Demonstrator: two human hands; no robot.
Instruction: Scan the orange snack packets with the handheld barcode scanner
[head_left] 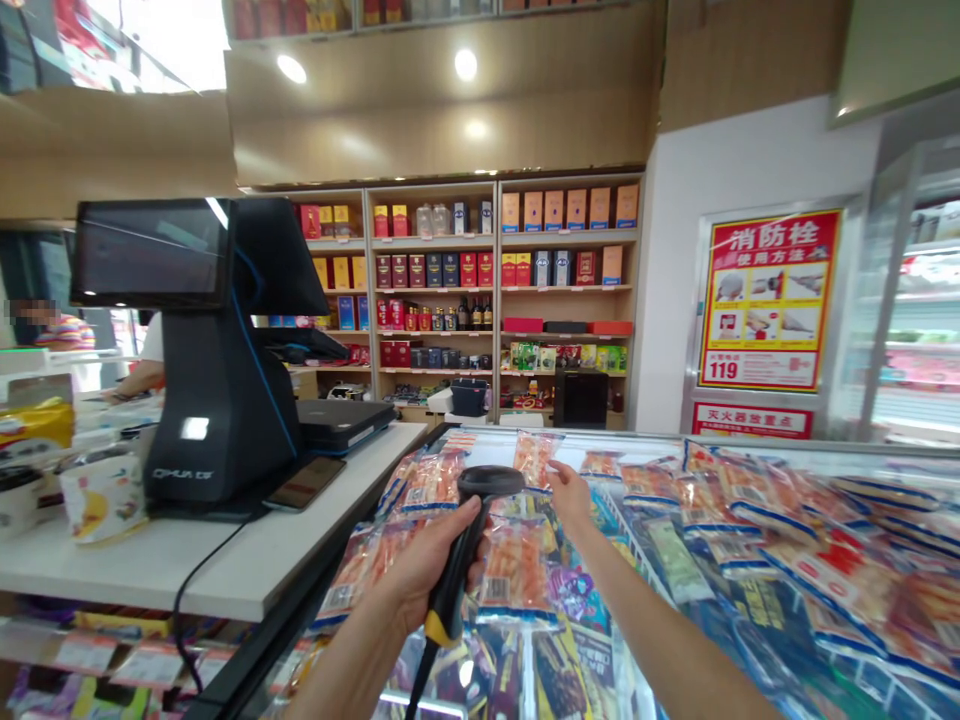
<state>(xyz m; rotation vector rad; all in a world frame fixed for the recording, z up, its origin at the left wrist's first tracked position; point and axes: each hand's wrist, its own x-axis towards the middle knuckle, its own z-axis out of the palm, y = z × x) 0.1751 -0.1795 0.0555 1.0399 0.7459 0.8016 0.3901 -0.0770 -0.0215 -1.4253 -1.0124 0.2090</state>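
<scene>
My left hand [427, 560] is wrapped around the handle of a black and yellow barcode scanner [457, 560], its head pointing away from me and its cable hanging down. Just beyond the scanner head, my right hand [571, 498] pinches the right edge of a clear packet of orange strips [534, 456]. Similar packets lie on the glass top of a display case [637, 510] beneath both hands. One such packet [517, 575] sits just right of the scanner handle.
On the white counter [247, 560] at left stand a black point-of-sale terminal [217, 400], a phone [306, 482] and a white printed cup [105, 490]. Another person's arm [142, 375] shows behind the terminal. Shelves of boxed goods [435, 270] line the back wall.
</scene>
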